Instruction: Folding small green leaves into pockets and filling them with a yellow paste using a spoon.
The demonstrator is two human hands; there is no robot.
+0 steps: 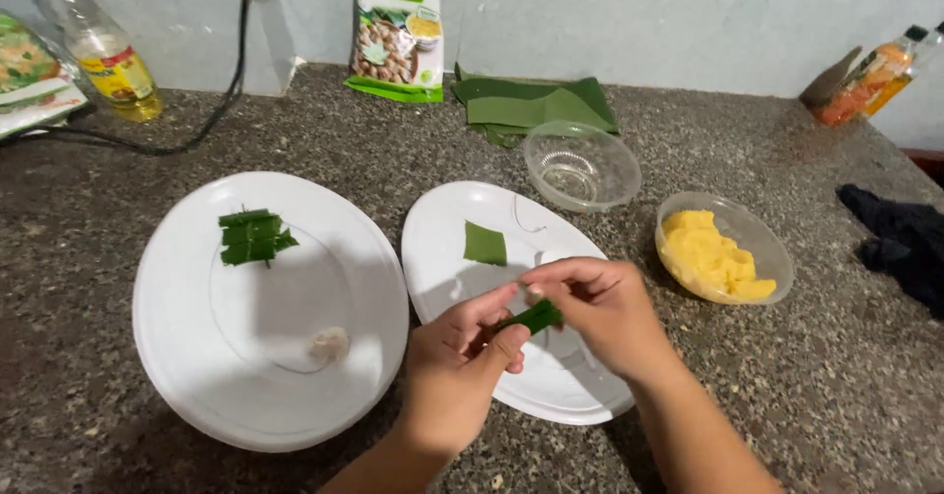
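My left hand (462,351) & right hand (595,307) both pinch a small folded green leaf strip (532,316) over the right white round plate (580,396). One wrapped leaf parcel (254,236) sits done on the left white plate (197,356); one cut leaf square (485,244) waits. Clear plastic bowl w/ yellow paste (710,256) mostly full; the other clear bowl (582,167) has nothing in it.

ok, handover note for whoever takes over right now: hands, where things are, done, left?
Left hand: pinching the folded green leaf strip from below.
Right hand: gripping the same strip from above, over the right white plate.
On that plate: one flat leaf square.
Left white plate: one finished folded leaf parcel and a small pale lump.
Yellow paste in a clear bowl; empty clear bowl; leaf stack behind.
Done: one parcel. Left: the piece in hand, the square, the stack.
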